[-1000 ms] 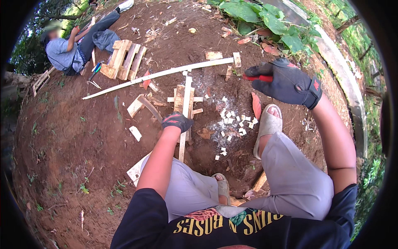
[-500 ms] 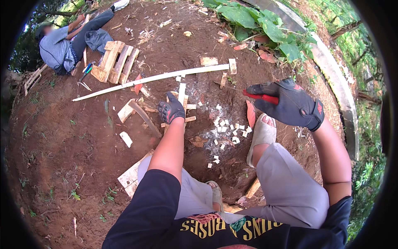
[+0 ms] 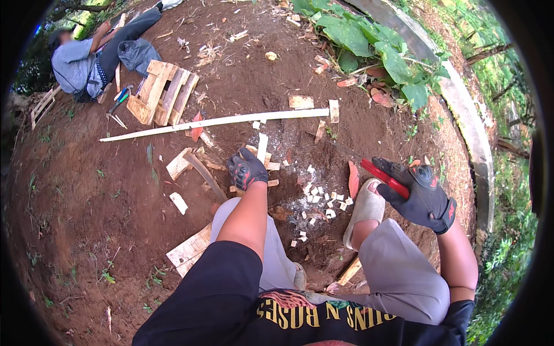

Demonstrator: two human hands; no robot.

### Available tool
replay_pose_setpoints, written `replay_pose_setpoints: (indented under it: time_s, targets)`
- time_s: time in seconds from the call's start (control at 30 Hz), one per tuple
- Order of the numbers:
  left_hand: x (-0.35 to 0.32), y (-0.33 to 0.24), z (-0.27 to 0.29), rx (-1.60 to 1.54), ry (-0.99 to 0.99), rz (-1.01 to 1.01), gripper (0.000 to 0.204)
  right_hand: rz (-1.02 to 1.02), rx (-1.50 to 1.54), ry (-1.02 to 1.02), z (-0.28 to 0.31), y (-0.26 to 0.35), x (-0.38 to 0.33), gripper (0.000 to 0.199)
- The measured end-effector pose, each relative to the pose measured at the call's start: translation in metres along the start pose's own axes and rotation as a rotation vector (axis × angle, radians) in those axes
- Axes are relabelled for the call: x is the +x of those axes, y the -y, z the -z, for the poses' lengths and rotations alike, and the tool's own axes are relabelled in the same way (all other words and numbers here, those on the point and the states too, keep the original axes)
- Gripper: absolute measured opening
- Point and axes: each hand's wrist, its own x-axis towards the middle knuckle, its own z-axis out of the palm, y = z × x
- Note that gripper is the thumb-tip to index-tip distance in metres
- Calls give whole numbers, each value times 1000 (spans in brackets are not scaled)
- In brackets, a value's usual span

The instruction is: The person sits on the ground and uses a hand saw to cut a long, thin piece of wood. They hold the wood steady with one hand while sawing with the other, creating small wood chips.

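My left hand (image 3: 247,168), in a black glove, grips a short wooden slat (image 3: 262,147) that lies on crossed wood pieces (image 3: 271,166) on the dirt. My right hand (image 3: 420,193), also gloved, is shut on the red handle of a cutting tool (image 3: 385,177). Its thin dark blade points up and to the left, above the ground and apart from the slat. Small pale wood chips (image 3: 318,197) lie scattered between my hands. My right foot in a tan sandal (image 3: 365,209) rests beside the chips.
A long white slat (image 3: 219,121) lies across the soil behind the work. A small pallet (image 3: 164,92) and another seated person (image 3: 81,57) are at the far left. Loose boards (image 3: 187,251) lie near my left knee. Green leaves (image 3: 369,46) and a concrete curb (image 3: 461,98) are at the right.
My right hand with the red-handled tool has come down from high at the right to beside my right knee. My left hand has stayed on the wood.
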Motion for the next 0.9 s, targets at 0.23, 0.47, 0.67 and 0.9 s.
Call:
replay_pose_setpoints:
  time_s: [0.23, 0.47, 0.67, 0.9]
  targets:
    - [-1, -3, -3, 72, -42, -71, 57, -6, 29, -28, 8, 15, -14, 55]
    - [4, 8, -12, 93, -112, -125, 54, 306, 82, 18, -3, 66, 41, 50]
    - [1, 6, -5, 113, -82, -106, 56, 414, 173, -27, -60, 58, 82, 56]
    - [-1, 0, -4, 97, -38, -78, 54, 366, 147, 20, -76, 57, 89, 57]
